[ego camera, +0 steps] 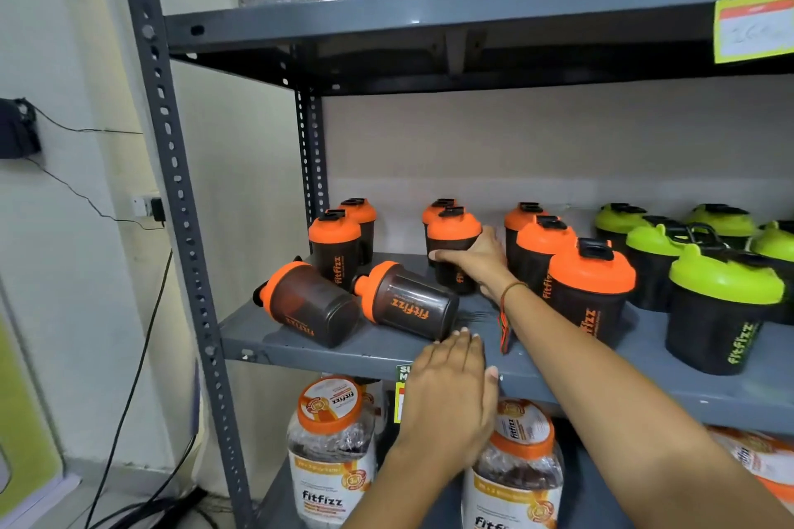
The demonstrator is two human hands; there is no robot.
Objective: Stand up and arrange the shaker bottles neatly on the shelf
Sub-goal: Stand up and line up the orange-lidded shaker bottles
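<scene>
Two black shaker bottles with orange lids lie on their sides on the grey shelf [386,350]: one at the left [311,305], one beside it [408,301]. My right hand [477,260] wraps around an upright orange-lidded shaker [453,236] in the middle of the shelf. My left hand [451,391] hovers at the shelf's front edge, fingers together, just below the base of the second lying bottle, holding nothing. Other orange-lidded shakers stand upright at the back left [335,245] and at the right [590,288].
Green-lidded shakers [726,305] stand at the right end. Large supplement jars [331,442] fill the shelf below and the shelf above. A grey perforated upright [172,168] frames the left side. Price tags hang on the shelf edges.
</scene>
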